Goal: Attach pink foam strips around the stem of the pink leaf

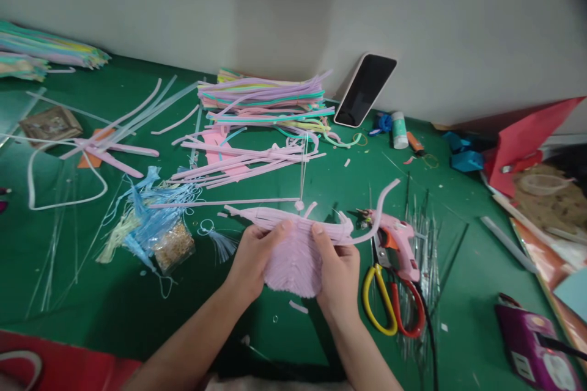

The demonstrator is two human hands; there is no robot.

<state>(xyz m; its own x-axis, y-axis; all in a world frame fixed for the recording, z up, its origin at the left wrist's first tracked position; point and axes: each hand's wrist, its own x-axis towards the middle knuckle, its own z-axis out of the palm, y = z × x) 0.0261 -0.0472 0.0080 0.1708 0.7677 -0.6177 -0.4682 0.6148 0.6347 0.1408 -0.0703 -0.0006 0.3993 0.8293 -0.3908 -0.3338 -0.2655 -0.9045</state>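
Observation:
A fuzzy lilac piece made of pipe cleaners (293,263) is held up in front of me, its rounded end toward my body and loose stems along its far edge. My left hand (254,259) grips its left side, thumb on top. On the right side my right hand (337,263) holds it the same way, thumb pressed near the upper edge. The fingers underneath are hidden. One long stem curls out past my right hand. Just beyond the piece, a small pale bead-like tip (299,204) with thin wires stands up.
Right of my hands lie scissors (379,299), a pink glue gun (398,244) and thin wires (426,281). Left are blue tassels (151,208) and a bag of gold bits (174,246). Pipe cleaner bundles (266,95) and a phone (365,90) stand by the wall.

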